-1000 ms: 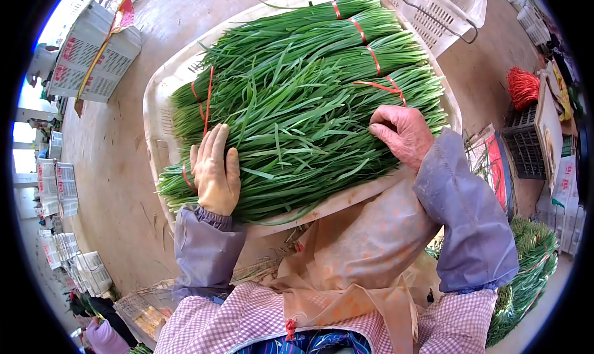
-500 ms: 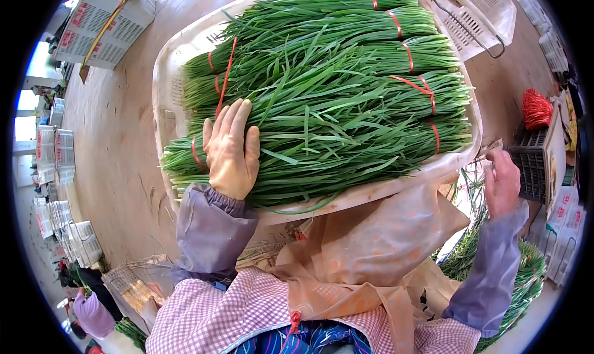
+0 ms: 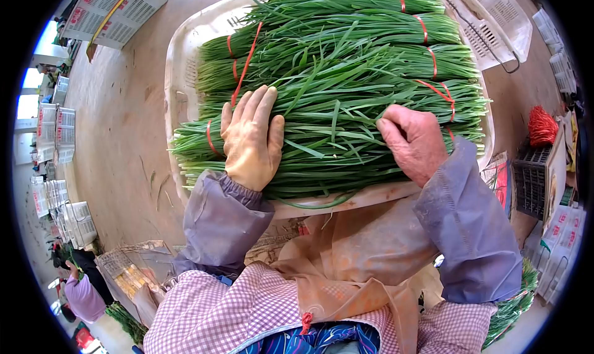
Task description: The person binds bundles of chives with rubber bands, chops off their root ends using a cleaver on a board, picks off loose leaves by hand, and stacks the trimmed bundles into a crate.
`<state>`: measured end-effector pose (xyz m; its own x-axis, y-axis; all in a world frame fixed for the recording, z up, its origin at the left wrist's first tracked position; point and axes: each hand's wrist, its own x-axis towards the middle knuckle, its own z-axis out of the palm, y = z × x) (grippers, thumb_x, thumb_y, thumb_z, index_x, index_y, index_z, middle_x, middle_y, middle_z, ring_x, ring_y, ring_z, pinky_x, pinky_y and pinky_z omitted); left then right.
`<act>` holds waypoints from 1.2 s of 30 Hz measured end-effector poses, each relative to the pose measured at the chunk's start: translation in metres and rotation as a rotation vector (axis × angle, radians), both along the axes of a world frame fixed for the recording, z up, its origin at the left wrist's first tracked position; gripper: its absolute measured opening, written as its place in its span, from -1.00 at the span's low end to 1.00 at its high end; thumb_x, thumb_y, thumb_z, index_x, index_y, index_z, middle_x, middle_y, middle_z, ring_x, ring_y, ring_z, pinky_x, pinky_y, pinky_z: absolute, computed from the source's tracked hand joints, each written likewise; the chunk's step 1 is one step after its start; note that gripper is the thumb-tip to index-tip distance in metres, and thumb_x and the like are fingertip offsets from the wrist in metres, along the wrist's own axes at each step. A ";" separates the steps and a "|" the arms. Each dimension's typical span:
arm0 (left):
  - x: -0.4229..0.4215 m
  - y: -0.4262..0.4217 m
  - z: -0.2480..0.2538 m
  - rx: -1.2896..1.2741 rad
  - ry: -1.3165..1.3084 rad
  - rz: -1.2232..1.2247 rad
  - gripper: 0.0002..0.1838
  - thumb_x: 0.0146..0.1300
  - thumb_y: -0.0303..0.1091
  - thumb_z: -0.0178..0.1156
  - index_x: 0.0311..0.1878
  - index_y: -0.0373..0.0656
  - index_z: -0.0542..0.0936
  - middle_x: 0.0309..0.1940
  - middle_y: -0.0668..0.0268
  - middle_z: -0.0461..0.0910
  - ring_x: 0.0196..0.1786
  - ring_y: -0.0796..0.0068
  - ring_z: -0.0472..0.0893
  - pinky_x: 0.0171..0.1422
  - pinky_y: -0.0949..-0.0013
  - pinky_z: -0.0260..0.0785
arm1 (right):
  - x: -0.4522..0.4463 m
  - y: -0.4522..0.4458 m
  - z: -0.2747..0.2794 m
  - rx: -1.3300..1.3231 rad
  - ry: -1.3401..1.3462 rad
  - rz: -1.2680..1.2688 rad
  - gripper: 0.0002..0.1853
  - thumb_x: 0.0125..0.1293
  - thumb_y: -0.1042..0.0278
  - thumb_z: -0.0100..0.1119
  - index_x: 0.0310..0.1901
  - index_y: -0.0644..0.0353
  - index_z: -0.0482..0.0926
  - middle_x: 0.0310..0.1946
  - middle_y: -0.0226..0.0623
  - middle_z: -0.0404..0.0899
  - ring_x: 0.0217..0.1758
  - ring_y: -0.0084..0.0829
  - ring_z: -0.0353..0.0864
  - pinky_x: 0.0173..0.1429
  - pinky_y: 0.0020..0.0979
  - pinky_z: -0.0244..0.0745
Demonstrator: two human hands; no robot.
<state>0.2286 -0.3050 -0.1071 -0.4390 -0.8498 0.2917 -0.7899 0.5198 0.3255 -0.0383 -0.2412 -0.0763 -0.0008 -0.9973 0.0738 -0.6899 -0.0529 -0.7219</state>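
Note:
Bundles of green garlic chives (image 3: 334,63), bound with thin red ties (image 3: 424,28), fill a white plastic crate (image 3: 179,72) in front of me. My left hand (image 3: 252,137), in a pale yellow glove, lies flat on the leaves near the left end of the front bundles, fingers stretched out. Bare and curled, my right hand (image 3: 417,140) rests over the right part of the same bundles. Its thumb and forefinger are pinched on garlic chive leaves (image 3: 371,126); how many is hidden. A loose red tie end (image 3: 247,63) sticks out above my left hand.
White crates stand at the upper left (image 3: 114,13) and upper right, the latter with a metal hook (image 3: 482,38). A bunch of red ties (image 3: 542,126) sits above a dark crate (image 3: 531,181) at right. Another person (image 3: 90,295) is at lower left. More greens (image 3: 513,310) lie at lower right.
My right hand has come from beside the crate's right edge, inward and up onto the chives, and now pinches there. My left hand stays on the bundles. The view has shifted slightly.

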 end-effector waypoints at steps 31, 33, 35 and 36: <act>-0.001 -0.001 -0.002 0.005 0.003 0.014 -0.53 0.44 -0.25 0.09 0.37 -0.17 0.46 0.31 0.04 0.49 0.39 -0.02 0.42 0.53 -0.13 0.03 | 0.011 -0.014 0.021 0.141 -0.283 -0.039 -0.86 0.27 0.45 0.22 -0.39 0.35 0.61 -0.62 -0.33 0.50 -0.55 -0.55 0.43 -0.45 -0.37 0.33; -0.001 0.000 -0.002 0.006 0.003 0.011 -0.52 0.44 -0.25 0.09 0.37 -0.16 0.46 0.31 0.05 0.49 0.39 -0.02 0.41 0.54 -0.13 0.03 | -0.027 0.014 0.042 0.221 -0.343 -0.122 -0.89 0.30 0.46 0.22 -0.37 0.31 0.62 -0.61 -0.45 0.47 -0.58 -0.65 0.36 -0.50 -0.48 0.24; -0.001 0.000 -0.002 0.011 -0.003 0.016 -0.52 0.43 -0.25 0.09 0.37 -0.16 0.46 0.32 0.05 0.48 0.40 -0.02 0.41 0.54 -0.13 0.02 | -0.081 0.065 0.060 0.332 -0.369 -0.283 -0.85 0.34 0.48 0.17 -0.40 0.31 0.59 -0.61 -0.44 0.47 -0.62 -0.68 0.39 -0.55 -0.56 0.21; -0.001 0.000 -0.002 0.015 -0.008 0.019 -0.52 0.43 -0.25 0.09 0.37 -0.16 0.46 0.32 0.05 0.48 0.40 -0.02 0.41 0.54 -0.14 0.02 | -0.120 0.097 0.055 0.393 -0.452 -0.261 -0.92 0.34 0.54 0.14 -0.32 0.34 0.57 -0.59 -0.43 0.48 -0.63 -0.65 0.40 -0.55 -0.55 0.25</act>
<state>0.2274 -0.3052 -0.1093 -0.4252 -0.8623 0.2749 -0.8023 0.4997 0.3265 -0.1578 -0.1440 -0.0208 -0.1924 -0.9126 -0.3607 -0.2682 0.4025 -0.8753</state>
